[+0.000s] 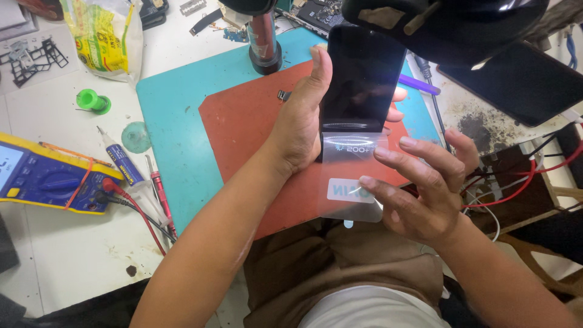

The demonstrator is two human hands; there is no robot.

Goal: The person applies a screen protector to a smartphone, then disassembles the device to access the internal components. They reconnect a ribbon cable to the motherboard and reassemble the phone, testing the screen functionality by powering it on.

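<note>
A dark smartphone (362, 76) is being gripped upright by the left hand (302, 115) above the red mat (243, 121) on the table (67, 243), apparently for steadiness, while its clear protective film (352, 176) is being pinched and peeled by the right hand (419, 188), fingers spread.

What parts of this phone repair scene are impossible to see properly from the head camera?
- Phone: its top end is hidden behind the dark lamp-like object overhead.
- Clear film: its right edge is covered by the right hand.
- Left hand: most fingers are hidden behind the phone.
- Multimeter: cut off by the left edge.
- Small parts at top left: too small to identify.
</note>
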